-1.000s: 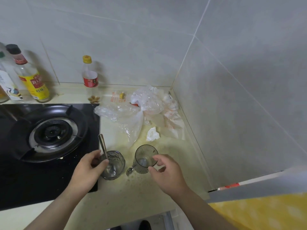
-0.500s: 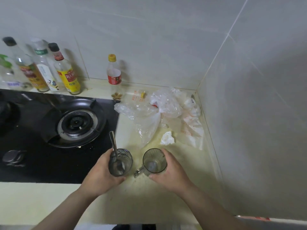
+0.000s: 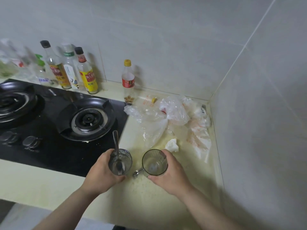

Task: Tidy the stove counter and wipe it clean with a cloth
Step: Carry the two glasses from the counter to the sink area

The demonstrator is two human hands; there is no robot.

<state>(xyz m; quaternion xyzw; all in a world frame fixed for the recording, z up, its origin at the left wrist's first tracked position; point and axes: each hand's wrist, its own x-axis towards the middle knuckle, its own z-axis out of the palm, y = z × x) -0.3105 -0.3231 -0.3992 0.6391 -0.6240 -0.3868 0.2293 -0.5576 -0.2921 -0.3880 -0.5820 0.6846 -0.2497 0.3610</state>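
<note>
Left hand curls round a clear glass, fingers wrapped on its far side, thumb near us. A metal spoon stands in that glass, handle leaning out over the rim towards the stove. Right hand grips a smoky ribbed glass the same way, thumb across the base. We cannot tell whether either glass rests on the desk or is lifted just off it.

Both glasses sit side by side over the pale yellow desk, just right of the black gas stove. A small metal piece lies between them, low on the smoky glass. We note crumbs scattered beneath.

Behind the glasses: a crumpled tissue, then a heap of thin plastic bags filling the corner. A yellow-capped bottle stands alone at the wall; a row of condiment bottles lines the wall behind the stove.
</note>
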